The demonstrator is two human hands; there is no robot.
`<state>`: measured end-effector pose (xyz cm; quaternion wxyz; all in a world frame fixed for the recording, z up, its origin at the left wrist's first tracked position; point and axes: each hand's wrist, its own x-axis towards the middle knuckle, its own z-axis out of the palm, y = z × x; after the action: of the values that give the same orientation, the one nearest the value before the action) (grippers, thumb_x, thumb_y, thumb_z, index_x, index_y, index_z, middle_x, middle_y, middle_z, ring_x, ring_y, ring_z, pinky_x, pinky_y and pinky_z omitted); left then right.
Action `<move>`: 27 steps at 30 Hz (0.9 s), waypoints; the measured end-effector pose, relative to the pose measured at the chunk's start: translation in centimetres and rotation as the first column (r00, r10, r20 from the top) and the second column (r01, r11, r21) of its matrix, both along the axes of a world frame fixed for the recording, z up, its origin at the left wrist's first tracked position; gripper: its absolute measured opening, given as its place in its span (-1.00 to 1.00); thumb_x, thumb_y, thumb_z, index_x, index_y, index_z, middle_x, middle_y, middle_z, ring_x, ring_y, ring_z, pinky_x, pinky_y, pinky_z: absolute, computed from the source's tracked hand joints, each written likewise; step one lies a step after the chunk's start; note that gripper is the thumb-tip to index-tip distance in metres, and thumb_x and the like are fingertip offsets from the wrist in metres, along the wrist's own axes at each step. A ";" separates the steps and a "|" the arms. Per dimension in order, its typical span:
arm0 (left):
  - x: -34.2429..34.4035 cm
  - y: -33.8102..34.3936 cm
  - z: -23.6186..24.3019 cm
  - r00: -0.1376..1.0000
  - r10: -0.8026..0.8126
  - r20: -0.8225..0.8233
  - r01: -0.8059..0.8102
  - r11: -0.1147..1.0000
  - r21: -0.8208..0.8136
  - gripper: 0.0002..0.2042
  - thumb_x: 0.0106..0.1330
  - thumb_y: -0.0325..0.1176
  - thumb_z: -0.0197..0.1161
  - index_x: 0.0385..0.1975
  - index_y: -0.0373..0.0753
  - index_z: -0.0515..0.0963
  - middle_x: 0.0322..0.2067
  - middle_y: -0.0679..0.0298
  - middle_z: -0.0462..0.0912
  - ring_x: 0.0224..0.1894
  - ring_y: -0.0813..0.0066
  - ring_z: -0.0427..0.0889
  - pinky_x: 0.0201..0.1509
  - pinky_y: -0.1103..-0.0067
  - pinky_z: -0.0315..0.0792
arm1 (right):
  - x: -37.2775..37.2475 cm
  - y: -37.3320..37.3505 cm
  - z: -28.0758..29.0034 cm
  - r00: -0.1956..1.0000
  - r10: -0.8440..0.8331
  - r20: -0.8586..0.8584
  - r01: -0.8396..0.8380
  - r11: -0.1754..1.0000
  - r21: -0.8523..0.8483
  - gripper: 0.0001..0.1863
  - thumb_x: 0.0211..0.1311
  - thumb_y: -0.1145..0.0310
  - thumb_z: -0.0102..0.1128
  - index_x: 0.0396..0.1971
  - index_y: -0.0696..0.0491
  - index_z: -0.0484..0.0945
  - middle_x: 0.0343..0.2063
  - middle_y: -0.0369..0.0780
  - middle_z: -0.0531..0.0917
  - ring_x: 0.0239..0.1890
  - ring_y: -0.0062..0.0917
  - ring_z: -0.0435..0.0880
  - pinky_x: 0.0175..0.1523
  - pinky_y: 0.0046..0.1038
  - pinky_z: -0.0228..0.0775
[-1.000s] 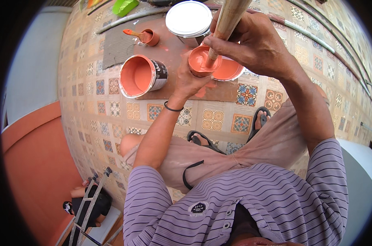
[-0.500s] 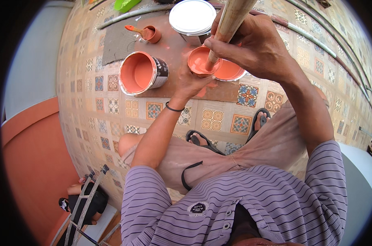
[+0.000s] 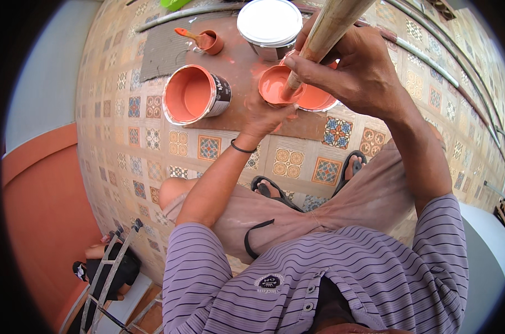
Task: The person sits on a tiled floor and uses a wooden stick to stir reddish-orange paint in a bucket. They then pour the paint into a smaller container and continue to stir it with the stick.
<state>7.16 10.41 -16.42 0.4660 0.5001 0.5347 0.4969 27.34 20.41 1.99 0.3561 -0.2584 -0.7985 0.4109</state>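
Stick down in the paint, cup held fast

Here, near the top of the view, the orange cup is held just in front of the white-lidded bucket, and its near side is clasped by the left hand. The thumb is laid along the right of the cup; the far fingers are hidden. Above it, a wooden stick is pinched by the right hand, thumb pressed on the near face, fingers curled behind and partly out of sight. The stick is slanted, its lower end sunk in the orange paint.

Stirring, then, is the step judged to be in hand. For the next move, a firm, level brace on the cup is called for, with the stick's tip worked low and clear of the rim; if it is tipped too far, paint could be slopped over the fingers.

Just behind, partly covered, an open paint tub is seen on the brown board. To the left, a larger bucket is tilted in the view, its inside coated orange. Whether the held cup is rested on anything cannot be told.
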 end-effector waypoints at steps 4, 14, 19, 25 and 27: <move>-0.1 0.0 -0.3 0.997 -0.025 0.074 0.029 0.998 -0.054 -0.06 0.16 -0.52 0.77 0.49 -0.35 0.25 0.29 0.05 0.61 0.35 0.24 0.70 0.29 0.33 0.80 | -0.9 0.8 -0.5 0.985 0.068 -0.157 -0.070 0.997 -0.009 -0.89 0.46 0.51 0.54 -0.14 0.21 0.78 -0.35 -0.25 0.83 -0.27 -0.57 0.85 -0.19 -0.47 0.71; -0.8 0.5 -2.5 0.993 -0.069 -0.094 0.082 0.987 0.141 -0.06 0.24 -0.47 0.73 0.58 -0.33 0.27 0.40 0.08 0.57 0.38 0.27 0.68 0.39 0.31 0.75 | -0.5 0.1 0.8 0.999 -0.006 0.046 0.009 0.997 -0.077 -0.88 0.43 0.50 0.58 -0.19 0.21 0.79 -0.22 -0.25 0.82 -0.20 -0.56 0.85 -0.09 -0.46 0.74; -0.4 0.2 -3.5 0.996 -0.038 0.079 0.032 0.997 0.070 -0.01 0.01 -0.51 0.78 0.50 -0.23 0.33 0.36 0.07 0.60 0.36 0.17 0.71 0.39 0.31 0.73 | -1.3 0.9 -0.1 0.997 0.042 -0.068 -0.029 0.982 0.186 -0.92 0.45 0.53 0.55 -0.21 0.22 0.82 -0.22 -0.24 0.81 -0.20 -0.55 0.84 -0.10 -0.44 0.73; -0.3 0.4 -4.6 1.000 0.007 -0.027 -0.006 0.998 0.059 -0.03 0.02 -0.41 0.82 0.46 -0.22 0.34 0.35 0.04 0.60 0.36 0.10 0.70 0.39 0.26 0.69 | -0.2 1.0 0.2 0.997 0.024 0.080 -0.031 0.995 0.093 -0.91 0.41 0.50 0.60 -0.20 0.17 0.86 -0.21 -0.24 0.81 -0.16 -0.55 0.83 -0.08 -0.43 0.72; -0.4 0.4 -4.8 0.997 0.020 -0.077 -0.013 0.995 0.097 -0.03 0.01 -0.37 0.83 0.46 -0.23 0.35 0.34 0.04 0.61 0.36 0.08 0.70 0.38 0.25 0.68 | -0.5 0.6 0.2 0.997 0.041 0.062 -0.051 0.984 0.171 -0.91 0.41 0.49 0.60 -0.19 0.17 0.86 -0.21 -0.24 0.81 -0.17 -0.54 0.84 -0.09 -0.43 0.71</move>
<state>6.76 10.81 -21.18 0.4161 0.5365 0.5318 0.5061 26.85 21.02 2.17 0.3441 -0.2201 -0.8467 0.3408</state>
